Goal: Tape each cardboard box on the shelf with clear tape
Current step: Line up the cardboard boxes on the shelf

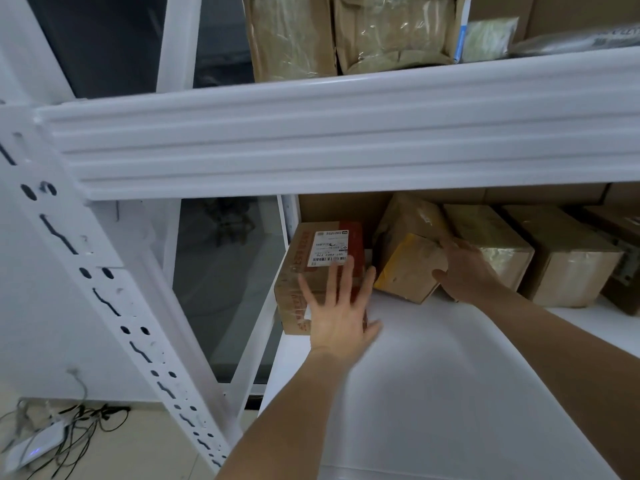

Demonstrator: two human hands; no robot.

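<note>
Cardboard box with label (322, 271) at the left end of the white shelf (433, 375); left hand (341, 313) lies on it, fingers spread. Right hand (464, 268) grips the tilted yellow-taped box (405, 268) beside it.

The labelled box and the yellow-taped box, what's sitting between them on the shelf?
Nothing: the head view shows only a narrow dark gap between the labelled box and the yellow-taped box, with bare white shelf in front.

Brown cardboard boxes sit along the white shelf (433, 375): a red-printed labelled box (320, 268) far left, a tilted yellow-edged box (407, 268) beside it, tape-wrapped boxes (568, 258) right.
</note>
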